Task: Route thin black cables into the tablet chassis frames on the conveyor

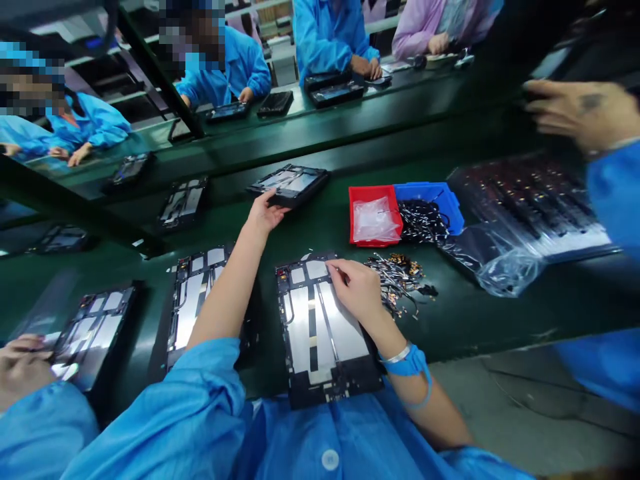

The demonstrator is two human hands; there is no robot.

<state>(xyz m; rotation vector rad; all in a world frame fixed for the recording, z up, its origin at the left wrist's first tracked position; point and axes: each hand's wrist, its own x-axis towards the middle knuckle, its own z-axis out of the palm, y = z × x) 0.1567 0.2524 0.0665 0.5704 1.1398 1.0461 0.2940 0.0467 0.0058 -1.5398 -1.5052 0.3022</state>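
Observation:
My left hand [269, 212] reaches forward and grips the near edge of an opened tablet assembly [295, 181], thumb on top and fingers curled at its side. Directly in front of me lies another opened tablet assembly [297, 333], with silver panels and dark strips inside a black frame. Over its upper right corner, my right hand [357, 287] is pinched closed; whatever its fingertips hold is too small to make out. A blue wrist strap [411, 363] circles my right wrist. Beside that hand lies a loose heap of small cables and connectors [397, 280].
A red bin [351, 217] holds clear plastic, and a blue bin [456, 210] holds black cables. Plastic-wrapped dark trays [550, 207] lie right, below a co-worker's blurred hand [580, 113]. Another tablet assembly [185, 307] sits left. A green post [75, 193] crosses the left side.

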